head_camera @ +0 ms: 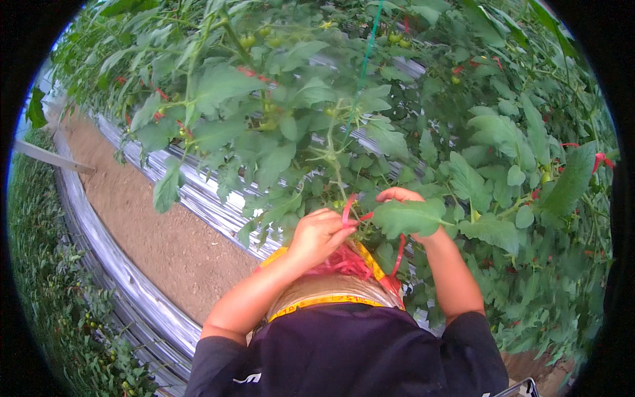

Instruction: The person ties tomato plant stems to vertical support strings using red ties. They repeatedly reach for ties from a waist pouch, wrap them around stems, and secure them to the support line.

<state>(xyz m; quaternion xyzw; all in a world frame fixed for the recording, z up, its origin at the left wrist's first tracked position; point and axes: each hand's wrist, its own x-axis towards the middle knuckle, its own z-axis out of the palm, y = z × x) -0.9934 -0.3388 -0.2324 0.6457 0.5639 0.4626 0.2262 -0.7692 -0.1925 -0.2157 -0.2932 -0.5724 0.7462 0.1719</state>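
My left hand [322,233] pinches a red plastic ribbon [349,211] between thumb and fingertips. The ribbon loops up beside a tomato stem [339,173], and a short red piece shows to the right of the fingertips. My right hand [404,194] is just right of the stem with its fingers bent. A broad tomato leaf [409,217] covers most of that palm, so what it holds is hidden. Below the hands, at my waist, an open pouch [317,285] holds many loose red ribbons [342,263]. A yellow measuring tape [335,299] runs along its near edge.
Dense tomato plants [278,99] with green fruit and red ribbon ties stand ahead and to the right. A green string [367,54] hangs among them. Silvery mulch film [218,198] edges a soil path [173,238] at left, where a pale board [52,158] juts in.
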